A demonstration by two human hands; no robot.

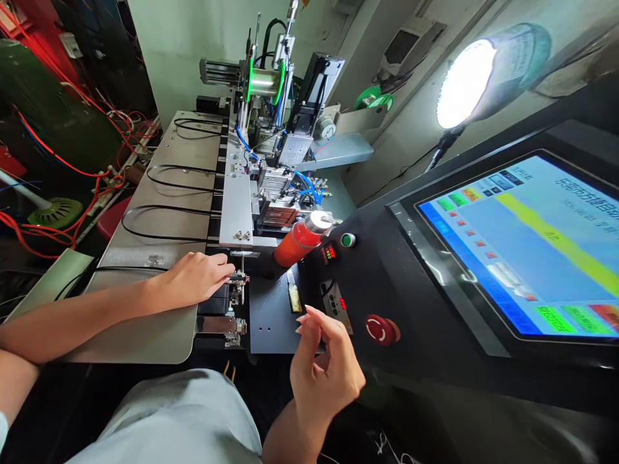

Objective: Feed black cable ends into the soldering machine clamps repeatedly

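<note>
My left hand [203, 277] is closed, its fingertips at a small metal clamp fixture [236, 288] on the front end of the machine. A black cable [130, 267] runs across the metal table and disappears under this hand; what the fingers hold is hidden. My right hand [329, 364] is raised above the dark base plate [273, 332], thumb and fingertips pinched together. Anything between them is too small to make out. Just beyond it lies a small yellowish piece [294, 298]. A second clamp fixture [235, 332] sits nearer to me.
Looped black cables [169, 207] lie along the metal table [145, 238]. An orange-red bottle [297, 243] stands by the machine, under a wire spool [265, 82]. To the right are a red emergency stop button [382, 330], a touch screen [522, 245] and a bright lamp [467, 84].
</note>
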